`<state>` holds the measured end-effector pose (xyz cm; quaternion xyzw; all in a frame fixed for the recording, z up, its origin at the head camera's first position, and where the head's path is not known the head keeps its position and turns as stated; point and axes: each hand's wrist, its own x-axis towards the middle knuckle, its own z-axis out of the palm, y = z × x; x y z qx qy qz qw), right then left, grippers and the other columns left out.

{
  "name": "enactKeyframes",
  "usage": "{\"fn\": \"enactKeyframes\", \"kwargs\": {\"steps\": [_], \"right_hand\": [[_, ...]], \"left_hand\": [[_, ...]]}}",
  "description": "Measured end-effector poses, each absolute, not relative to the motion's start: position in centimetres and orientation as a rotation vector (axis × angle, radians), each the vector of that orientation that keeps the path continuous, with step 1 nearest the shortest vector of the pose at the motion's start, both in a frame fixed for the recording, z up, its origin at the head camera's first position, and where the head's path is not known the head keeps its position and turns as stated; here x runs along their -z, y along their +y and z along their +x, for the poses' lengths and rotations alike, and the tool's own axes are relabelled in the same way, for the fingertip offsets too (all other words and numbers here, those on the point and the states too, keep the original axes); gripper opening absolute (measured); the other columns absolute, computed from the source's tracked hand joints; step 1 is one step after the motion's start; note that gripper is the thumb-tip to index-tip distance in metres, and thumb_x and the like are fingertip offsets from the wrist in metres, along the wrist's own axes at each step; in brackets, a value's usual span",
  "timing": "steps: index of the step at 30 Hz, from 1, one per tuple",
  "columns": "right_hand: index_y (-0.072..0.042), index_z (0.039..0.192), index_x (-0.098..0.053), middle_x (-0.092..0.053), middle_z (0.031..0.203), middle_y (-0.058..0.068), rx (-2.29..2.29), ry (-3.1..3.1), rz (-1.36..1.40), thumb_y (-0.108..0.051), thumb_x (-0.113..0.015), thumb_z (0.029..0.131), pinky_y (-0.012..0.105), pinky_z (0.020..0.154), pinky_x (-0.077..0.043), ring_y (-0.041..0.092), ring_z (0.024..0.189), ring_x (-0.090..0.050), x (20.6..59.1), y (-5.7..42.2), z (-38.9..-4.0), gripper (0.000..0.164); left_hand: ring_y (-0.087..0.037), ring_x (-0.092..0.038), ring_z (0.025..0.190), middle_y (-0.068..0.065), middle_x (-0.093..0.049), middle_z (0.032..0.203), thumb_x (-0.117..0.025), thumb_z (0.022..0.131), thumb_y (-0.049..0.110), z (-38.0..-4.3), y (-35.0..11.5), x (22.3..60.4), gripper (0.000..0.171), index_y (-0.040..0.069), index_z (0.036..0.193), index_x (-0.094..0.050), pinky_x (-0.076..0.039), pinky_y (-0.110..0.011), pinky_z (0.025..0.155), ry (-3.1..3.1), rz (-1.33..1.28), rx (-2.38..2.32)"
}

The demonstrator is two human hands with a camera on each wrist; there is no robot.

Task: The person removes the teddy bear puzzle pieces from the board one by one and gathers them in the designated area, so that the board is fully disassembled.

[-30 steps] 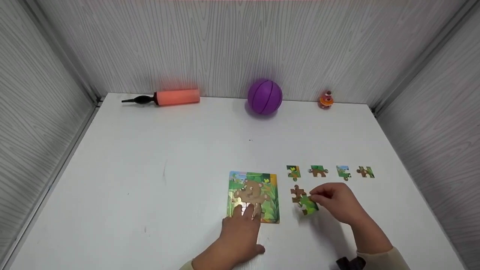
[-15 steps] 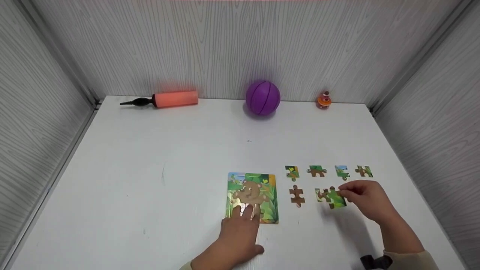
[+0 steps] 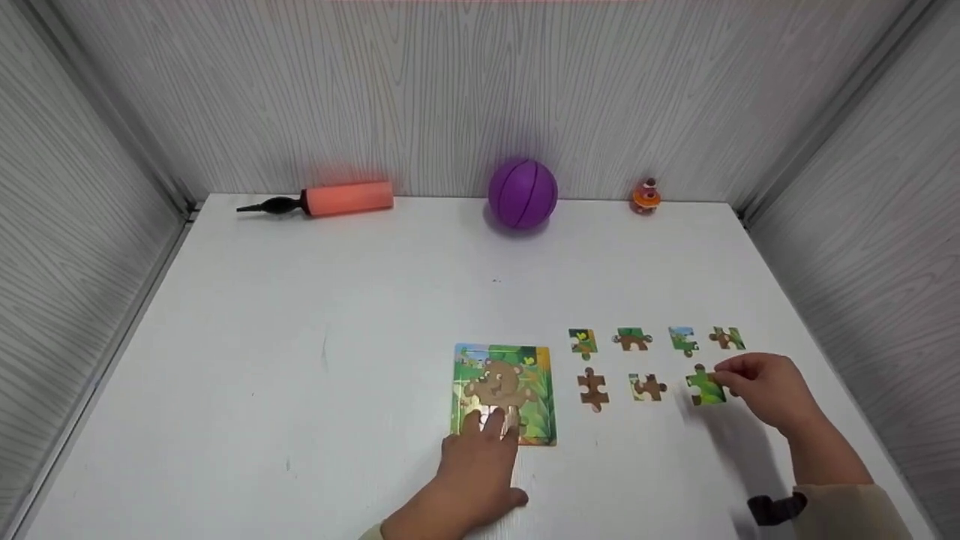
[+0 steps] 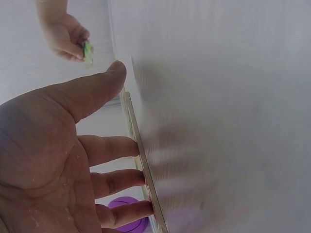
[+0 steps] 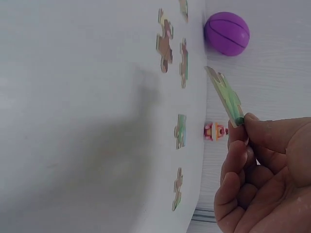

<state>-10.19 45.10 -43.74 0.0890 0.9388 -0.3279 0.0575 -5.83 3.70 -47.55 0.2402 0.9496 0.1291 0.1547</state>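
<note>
In the head view my left hand [image 3: 480,472] rests with spread, nearly straight fingers on the lower edge of a bear picture puzzle board [image 3: 541,420]. The left wrist view shows those fingertips [image 4: 127,146] at the board's edge, thumb apart from it. My right hand [image 3: 772,394] pinches a green puzzle piece [image 3: 706,391] by one edge between thumb and fingers. In the right wrist view this piece [image 5: 227,99] is tilted and raised off the table. To its left lie a brown piece [image 3: 592,390] and a bear-patterned piece [image 3: 646,388].
Behind them, a row holds a yellow-flowered piece [image 3: 583,341], a green-brown piece [image 3: 634,340], a sky-blue piece [image 3: 682,340] and a brown-green piece [image 3: 727,339]. Along the back wall sit an orange hand pump [image 3: 349,199], a purple ball [image 3: 523,193] and a small toy figure [image 3: 646,197].
My right hand has moved right with the green piece, past the brown and bear-patterned pieces, now both fully visible on the table. The left hand stays on the board.
</note>
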Motion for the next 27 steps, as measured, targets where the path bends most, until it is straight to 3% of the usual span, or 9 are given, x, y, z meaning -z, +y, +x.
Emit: {"fn": "enactKeyframes", "kwargs": {"steps": [10,27], "right_hand": [[0.009,0.111,-0.074,-0.072,0.096,0.012,0.978,2.833,0.283,-0.015,-0.069,0.104,0.032,0.065,-0.050,0.018,0.082,-0.063,44.4,46.7,-12.0,0.026],[0.008,0.113,-0.073,-0.070,0.093,0.010,0.928,2.708,0.423,-0.015,-0.065,0.104,0.034,0.065,-0.050,0.020,0.081,-0.060,46.2,47.9,-13.2,0.027]], "left_hand": [[-0.046,-0.045,0.138,-0.019,-0.050,0.151,-0.091,0.077,0.056,-5.9,3.6,47.8,0.088,0.004,0.143,-0.065,-0.056,-0.066,0.083,2.720,0.690,-0.371],[-0.045,-0.045,0.137,-0.019,-0.051,0.150,-0.090,0.077,0.058,-5.8,3.6,47.6,0.089,0.002,0.142,-0.066,-0.057,-0.064,0.083,2.718,0.696,-0.370]]}}
